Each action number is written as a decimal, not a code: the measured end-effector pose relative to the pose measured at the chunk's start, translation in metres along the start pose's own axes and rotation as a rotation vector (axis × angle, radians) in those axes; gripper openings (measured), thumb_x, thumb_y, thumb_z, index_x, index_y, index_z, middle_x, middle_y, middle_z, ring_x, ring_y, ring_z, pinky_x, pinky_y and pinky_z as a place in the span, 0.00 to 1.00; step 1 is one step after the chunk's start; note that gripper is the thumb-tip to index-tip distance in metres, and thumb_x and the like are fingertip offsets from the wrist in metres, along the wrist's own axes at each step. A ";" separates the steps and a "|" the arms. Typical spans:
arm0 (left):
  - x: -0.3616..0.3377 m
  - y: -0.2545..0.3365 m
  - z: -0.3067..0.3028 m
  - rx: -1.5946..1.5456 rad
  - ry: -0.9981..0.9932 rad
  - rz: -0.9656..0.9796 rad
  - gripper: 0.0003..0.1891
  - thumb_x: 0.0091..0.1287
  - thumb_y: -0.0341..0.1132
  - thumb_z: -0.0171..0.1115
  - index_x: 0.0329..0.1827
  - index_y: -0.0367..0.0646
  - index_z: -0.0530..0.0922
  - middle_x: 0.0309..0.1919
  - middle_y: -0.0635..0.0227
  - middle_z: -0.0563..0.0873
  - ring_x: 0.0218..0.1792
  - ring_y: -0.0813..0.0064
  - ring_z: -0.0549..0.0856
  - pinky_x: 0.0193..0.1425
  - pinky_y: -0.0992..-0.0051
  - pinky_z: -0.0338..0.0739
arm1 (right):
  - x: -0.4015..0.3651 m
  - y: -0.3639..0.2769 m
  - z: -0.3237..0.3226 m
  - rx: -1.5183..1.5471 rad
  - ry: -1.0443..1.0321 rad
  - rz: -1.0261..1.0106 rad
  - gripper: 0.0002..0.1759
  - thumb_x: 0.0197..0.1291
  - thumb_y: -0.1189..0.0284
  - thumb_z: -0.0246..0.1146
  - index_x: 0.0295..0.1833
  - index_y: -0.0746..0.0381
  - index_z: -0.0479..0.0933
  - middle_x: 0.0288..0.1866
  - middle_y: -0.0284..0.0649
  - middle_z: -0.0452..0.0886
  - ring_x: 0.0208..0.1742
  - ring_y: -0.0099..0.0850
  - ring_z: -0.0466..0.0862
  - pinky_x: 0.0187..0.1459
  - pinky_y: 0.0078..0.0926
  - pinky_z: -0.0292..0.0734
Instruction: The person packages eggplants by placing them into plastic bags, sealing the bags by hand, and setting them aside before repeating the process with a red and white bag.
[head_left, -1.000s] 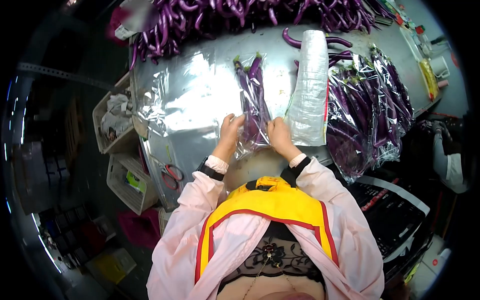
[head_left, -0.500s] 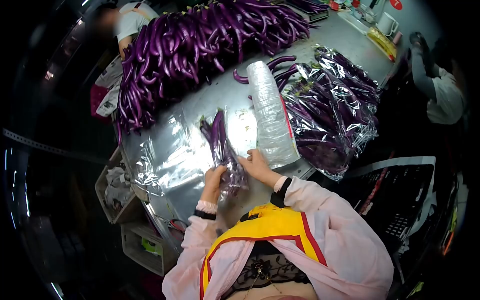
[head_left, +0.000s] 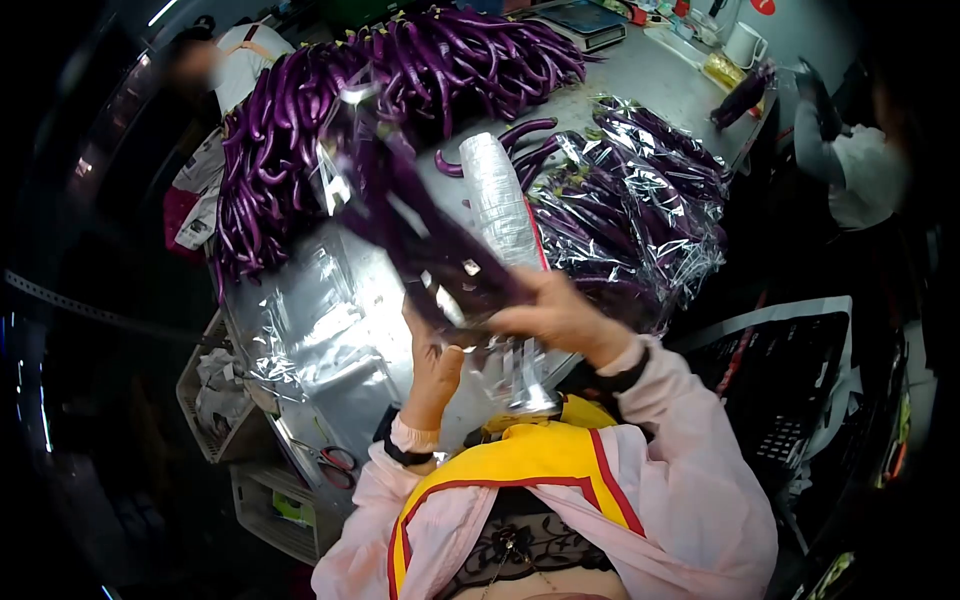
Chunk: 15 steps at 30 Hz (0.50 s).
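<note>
A bag of eggplants (head_left: 415,225), long and purple in clear plastic, is raised above the metal table and blurred by motion. My right hand (head_left: 565,318) grips its lower end with fingers and thumb. Just under the bag, my left hand (head_left: 432,365) is upright with its thumb apart, its fingers partly hidden behind the plastic. Behind the bag lies a roll of clear bags (head_left: 497,205). Flat empty plastic bags (head_left: 325,315) are on the table to the left.
Loose eggplants (head_left: 290,130) form a large pile at the back left. Bagged eggplants (head_left: 640,200) are heaped at the right. Scissors (head_left: 337,460) lie at the near left edge. Co-workers stand at the upper left and right; a bagged bundle (head_left: 745,95) is near the right one.
The bagged eggplants have risen off the table toward the camera. My right hand has taken hold of the bag's lower end, and my left hand's thumb has come away from it.
</note>
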<state>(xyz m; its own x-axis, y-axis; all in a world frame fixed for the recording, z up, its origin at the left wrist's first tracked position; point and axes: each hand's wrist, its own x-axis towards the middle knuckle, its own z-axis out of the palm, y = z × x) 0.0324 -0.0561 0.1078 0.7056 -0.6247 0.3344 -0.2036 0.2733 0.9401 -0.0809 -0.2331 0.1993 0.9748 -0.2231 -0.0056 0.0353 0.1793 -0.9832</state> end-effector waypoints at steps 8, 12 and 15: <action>0.049 -0.095 0.024 0.044 0.152 -0.801 0.47 0.68 0.44 0.71 0.79 0.26 0.53 0.72 0.40 0.70 0.71 0.54 0.74 0.72 0.60 0.71 | -0.038 -0.130 -0.158 -1.344 0.553 -0.475 0.28 0.62 0.76 0.70 0.67 0.68 0.73 0.56 0.57 0.84 0.54 0.49 0.86 0.58 0.37 0.78; 0.053 -0.134 0.049 0.021 0.077 -0.788 0.47 0.67 0.47 0.72 0.76 0.21 0.56 0.66 0.37 0.76 0.68 0.53 0.76 0.71 0.63 0.72 | -0.003 -0.101 -0.273 -2.162 0.711 -0.509 0.29 0.58 0.79 0.63 0.67 0.60 0.73 0.69 0.41 0.79 0.68 0.40 0.77 0.61 0.45 0.71; 0.057 -0.149 0.059 0.354 0.079 -0.758 0.52 0.59 0.56 0.77 0.73 0.23 0.63 0.59 0.40 0.81 0.61 0.52 0.82 0.65 0.65 0.77 | 0.008 -0.049 -0.344 -2.231 0.657 -0.342 0.25 0.58 0.77 0.62 0.64 0.56 0.74 0.66 0.35 0.80 0.67 0.35 0.77 0.61 0.39 0.70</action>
<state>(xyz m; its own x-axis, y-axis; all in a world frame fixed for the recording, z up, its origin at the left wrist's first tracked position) 0.0629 -0.1762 -0.0093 0.7800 -0.4898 -0.3896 0.1535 -0.4538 0.8778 -0.1510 -0.5736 0.1848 0.7982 -0.2502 0.5480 -0.5240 -0.7373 0.4265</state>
